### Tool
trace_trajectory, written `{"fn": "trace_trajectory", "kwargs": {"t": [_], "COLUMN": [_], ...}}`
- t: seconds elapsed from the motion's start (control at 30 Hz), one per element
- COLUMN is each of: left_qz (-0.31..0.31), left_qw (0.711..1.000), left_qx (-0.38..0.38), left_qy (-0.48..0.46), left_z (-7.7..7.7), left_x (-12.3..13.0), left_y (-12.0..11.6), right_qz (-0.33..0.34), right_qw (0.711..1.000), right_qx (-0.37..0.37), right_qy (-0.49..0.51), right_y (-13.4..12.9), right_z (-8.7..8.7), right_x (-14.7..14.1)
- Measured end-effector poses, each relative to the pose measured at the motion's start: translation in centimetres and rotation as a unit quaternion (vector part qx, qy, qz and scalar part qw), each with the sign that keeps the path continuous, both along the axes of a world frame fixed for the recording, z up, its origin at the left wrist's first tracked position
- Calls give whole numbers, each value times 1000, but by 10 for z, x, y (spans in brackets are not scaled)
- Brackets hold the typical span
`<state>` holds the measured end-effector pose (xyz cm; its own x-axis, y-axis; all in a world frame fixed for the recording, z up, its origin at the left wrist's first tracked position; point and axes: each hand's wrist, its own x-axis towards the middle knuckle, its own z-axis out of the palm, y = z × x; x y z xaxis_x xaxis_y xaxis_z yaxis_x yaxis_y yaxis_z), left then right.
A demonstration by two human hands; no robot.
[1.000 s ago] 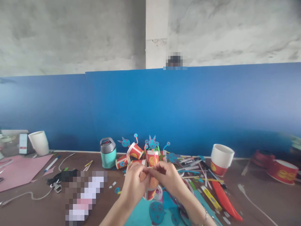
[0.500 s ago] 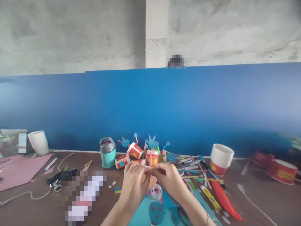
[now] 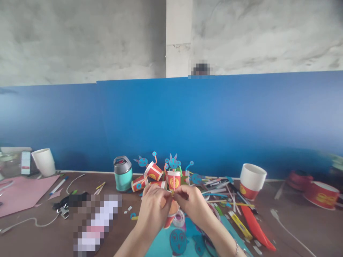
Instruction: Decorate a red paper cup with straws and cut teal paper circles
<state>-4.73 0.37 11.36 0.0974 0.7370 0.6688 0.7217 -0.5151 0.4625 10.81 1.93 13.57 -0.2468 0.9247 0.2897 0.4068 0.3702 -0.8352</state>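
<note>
My left hand and my right hand meet above the middle of the table, fingertips pinched together. Between them is a thin pinkish straw with a small yellowish bit at its lower end. Just below the fingers is a red and white paper cup, partly hidden by my left hand; whether that hand also grips it I cannot tell. A roll of clear tape lies beside the cup. Behind stands another red paper cup bearing a blue paper animal head.
A turquoise flask stands left of several decorated cups. Blue paper with drawn faces lies in front. On the right are loose straws, a yellow cutter, red scissors-like handle and stacked white cups. A blue partition rises behind.
The pinched straw has shifted slightly right and down. The cup beneath my hands now shows more of its red side below my left hand. Both hands stay nearly in place.
</note>
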Motion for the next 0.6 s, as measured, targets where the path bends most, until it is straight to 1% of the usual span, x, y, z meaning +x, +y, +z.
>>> {"fn": "trace_trajectory", "kwargs": {"t": [0.2,0.43,0.6], "left_qz": [3,2,-7], "left_qw": [1000,999,1000], "left_qx": [-8,24,0], "left_qy": [3,27,12], "left_z": [1,1,1], "left_x": [0,1,1], "left_y": [-1,-3,-3], "right_qz": [-7,-5,4], "right_qw": [1000,1000,1000], "right_qx": [-4,-9,-13], "right_qy": [-3,6,23], "right_y": [1,3,4], "right_z": [-2,-3,-4], "right_x": [0,-1,0]}}
